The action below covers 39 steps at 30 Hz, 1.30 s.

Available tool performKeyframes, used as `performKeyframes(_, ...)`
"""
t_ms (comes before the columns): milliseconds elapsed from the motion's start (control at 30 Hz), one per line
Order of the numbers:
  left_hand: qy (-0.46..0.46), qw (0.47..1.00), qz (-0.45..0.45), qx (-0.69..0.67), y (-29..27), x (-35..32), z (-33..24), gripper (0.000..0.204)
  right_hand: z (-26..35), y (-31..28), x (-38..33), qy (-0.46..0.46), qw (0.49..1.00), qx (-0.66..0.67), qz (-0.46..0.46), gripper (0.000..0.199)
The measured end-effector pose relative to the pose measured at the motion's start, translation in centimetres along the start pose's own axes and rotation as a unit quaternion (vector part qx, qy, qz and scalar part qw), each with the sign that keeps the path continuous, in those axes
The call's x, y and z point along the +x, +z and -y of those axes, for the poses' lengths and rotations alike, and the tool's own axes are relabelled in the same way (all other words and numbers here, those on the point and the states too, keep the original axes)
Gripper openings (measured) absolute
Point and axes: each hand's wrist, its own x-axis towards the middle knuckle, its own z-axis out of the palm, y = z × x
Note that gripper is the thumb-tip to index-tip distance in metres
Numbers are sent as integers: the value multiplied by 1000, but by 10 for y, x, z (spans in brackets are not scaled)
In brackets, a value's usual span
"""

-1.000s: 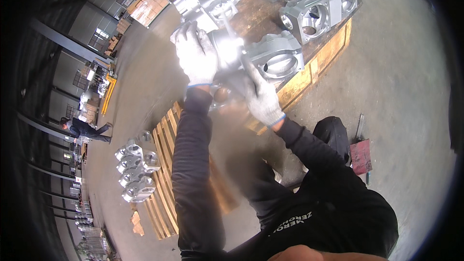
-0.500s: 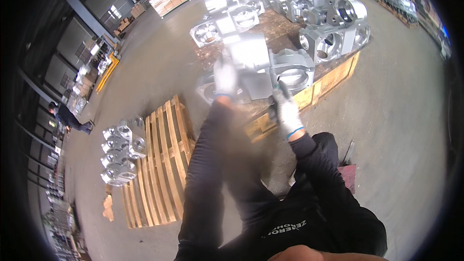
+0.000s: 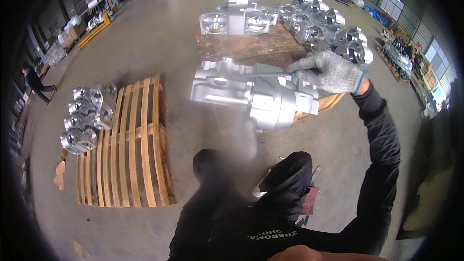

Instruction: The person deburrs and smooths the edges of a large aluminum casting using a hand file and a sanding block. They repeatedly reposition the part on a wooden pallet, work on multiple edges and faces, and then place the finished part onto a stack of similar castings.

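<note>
A large silver metal casting (image 3: pixel 273 104) lies sideways over the near end of a wooden platform, its round barrel toward the right. My right hand (image 3: pixel 331 72), in a grey knit glove with a blue cuff edge, is closed around a slim dark rod-shaped tool (image 3: pixel 266 74). The rod points left across the top of the casting; its exact kind is unclear. My left hand (image 3: pixel 246 137), smeared by motion, is at the casting's near lower side. Its fingers cannot be made out, nor whether it touches the metal.
More silver castings (image 3: pixel 234 19) stand on the platform's brown top (image 3: pixel 232 46), with several along its right side. To the left is a slatted wooden pallet (image 3: pixel 128 150) with castings (image 3: pixel 87 118) beside it. A person (image 3: pixel 36 83) walks at the far left.
The near casting has turned from upright to lying sideways. My right hand has moved up and right, above it. My left hand has dropped from its upper left side to its near lower side.
</note>
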Motion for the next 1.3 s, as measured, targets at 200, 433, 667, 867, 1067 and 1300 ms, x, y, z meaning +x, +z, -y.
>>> performKeyframes(200, 130, 971, -87, 179, -1, -66, 36, 40, 59, -24, 35, -66, 981, -118, 139, 34)
performKeyframes(433, 101, 983, -59, 139, -11, -74, 11, 40, 105, -15, 66, 48, 943, -207, 256, 27)
performKeyframes(667, 82, 990, -19, 111, -19, -79, -14, 42, 137, 3, 63, -30, 940, -247, 233, 19)
performKeyframes(867, 61, 994, 12, 92, -23, -84, -27, 43, 130, 6, 50, -111, 944, -245, 192, 14)
performKeyframes(1067, 41, 995, 32, 82, -29, -67, -36, 45, 131, 10, 40, -10, 947, -257, 192, 19)
performKeyframes(1300, 109, 989, 71, 71, -36, -49, -38, 50, 116, 15, 45, 1, 942, -238, 235, 23)
